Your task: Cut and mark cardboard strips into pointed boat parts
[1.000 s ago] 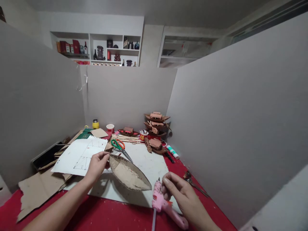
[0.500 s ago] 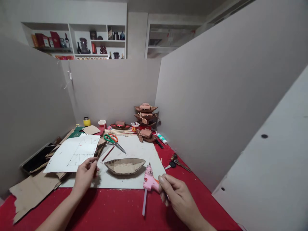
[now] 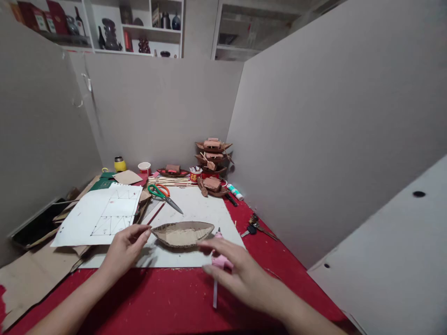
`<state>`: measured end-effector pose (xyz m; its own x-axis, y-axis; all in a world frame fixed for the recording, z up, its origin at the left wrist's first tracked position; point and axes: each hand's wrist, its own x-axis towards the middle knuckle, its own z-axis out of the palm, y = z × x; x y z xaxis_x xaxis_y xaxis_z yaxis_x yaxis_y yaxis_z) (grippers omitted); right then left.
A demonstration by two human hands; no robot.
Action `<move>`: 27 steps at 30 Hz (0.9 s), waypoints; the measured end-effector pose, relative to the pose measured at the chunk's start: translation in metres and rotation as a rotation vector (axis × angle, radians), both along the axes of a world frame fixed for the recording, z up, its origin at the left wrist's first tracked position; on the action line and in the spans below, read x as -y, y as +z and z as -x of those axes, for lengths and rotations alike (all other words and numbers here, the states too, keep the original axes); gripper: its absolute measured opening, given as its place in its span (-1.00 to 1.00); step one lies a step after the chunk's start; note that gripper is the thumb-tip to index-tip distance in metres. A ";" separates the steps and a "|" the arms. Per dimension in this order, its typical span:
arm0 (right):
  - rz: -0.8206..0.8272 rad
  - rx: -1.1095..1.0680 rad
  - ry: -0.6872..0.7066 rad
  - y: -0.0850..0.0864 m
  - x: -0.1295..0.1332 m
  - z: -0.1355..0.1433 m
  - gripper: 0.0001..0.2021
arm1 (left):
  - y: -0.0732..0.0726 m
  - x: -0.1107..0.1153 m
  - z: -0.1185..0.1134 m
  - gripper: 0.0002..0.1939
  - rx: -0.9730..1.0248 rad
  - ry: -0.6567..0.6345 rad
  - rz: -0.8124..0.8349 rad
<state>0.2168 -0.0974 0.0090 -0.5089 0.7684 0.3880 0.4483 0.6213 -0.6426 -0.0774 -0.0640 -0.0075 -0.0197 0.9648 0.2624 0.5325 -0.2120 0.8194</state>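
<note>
A cardboard boat shell point(image 3: 183, 234) rests on the white board point(image 3: 206, 209), its pointed ends to left and right. My left hand point(image 3: 126, 249) is at the shell's left tip, thumb and forefinger apart around that end; whether they touch it is unclear. Reaching over the pink glue gun point(image 3: 220, 260), my right hand point(image 3: 237, 272) has its fingers spread near the shell's right side and holds nothing. The gun partly shows behind that hand, a clear glue stick point(image 3: 215, 294) jutting from its rear.
Green-and-orange scissors point(image 3: 167, 197) and a pencil point(image 3: 156, 212) lie behind the shell. A drawn sheet point(image 3: 101, 214) covers cardboard at left. Brown model boats point(image 3: 213, 158) are stacked at the back. Keys point(image 3: 251, 229) lie at right.
My left hand has moved right to the shell's left tip. My right hand has moved left over the glue gun, and its fingers have spread. The view has tilted down.
</note>
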 end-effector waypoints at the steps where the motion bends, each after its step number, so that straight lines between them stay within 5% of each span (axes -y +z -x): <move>1: -0.058 0.018 -0.029 0.002 -0.012 0.000 -0.70 | 0.003 -0.006 -0.001 -0.62 -0.047 -0.028 -0.021; 6: -0.163 0.427 -0.220 0.011 -0.079 0.001 -0.73 | 0.023 -0.044 -0.020 -0.59 -0.449 -0.191 -0.092; 11: -0.110 0.623 -0.146 0.001 -0.117 0.014 -0.74 | 0.019 -0.086 -0.051 -0.70 -0.751 -0.374 -0.012; 18: -0.052 0.789 -0.029 -0.012 -0.132 0.024 -0.85 | 0.010 -0.116 -0.067 -0.85 -0.937 -0.479 0.106; 27: -0.116 0.800 0.071 -0.014 -0.134 0.028 -0.82 | 0.020 -0.111 -0.074 -0.83 -1.041 -0.607 0.132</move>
